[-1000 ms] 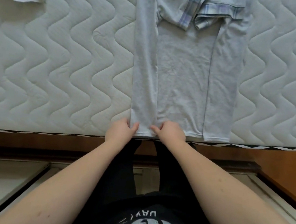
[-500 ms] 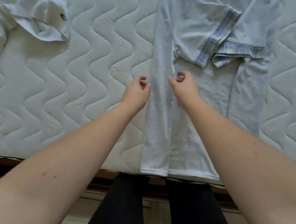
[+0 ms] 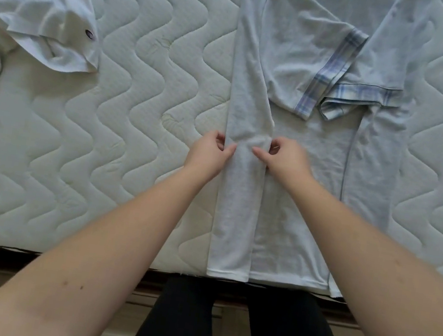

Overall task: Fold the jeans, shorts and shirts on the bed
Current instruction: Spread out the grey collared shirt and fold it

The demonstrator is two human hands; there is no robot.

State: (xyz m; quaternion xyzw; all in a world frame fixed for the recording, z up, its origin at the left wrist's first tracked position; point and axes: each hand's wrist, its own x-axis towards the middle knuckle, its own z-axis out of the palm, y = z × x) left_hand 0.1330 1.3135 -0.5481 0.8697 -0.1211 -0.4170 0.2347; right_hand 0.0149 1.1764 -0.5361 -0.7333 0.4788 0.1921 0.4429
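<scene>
Both hands (image 3: 247, 157) pinch the shirt's (image 3: 309, 152) folded left panel.

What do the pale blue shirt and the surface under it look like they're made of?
The pale blue shirt looks like soft matte knit cotton: it lies limp and creases softly. Its sleeve cuffs seem to be woven plaid fabric. The mattress appears to be padded quilted fabric, cream, stitched in wavy lines.

Both forearms extended forward, bare, converging toward centre. Left hand (image 3: 211, 153) and right hand (image 3: 283, 160) side by side, a narrow gap apart, palms down. Each has thumb and fingers pinched together, knuckles up, wrists straight.
</scene>
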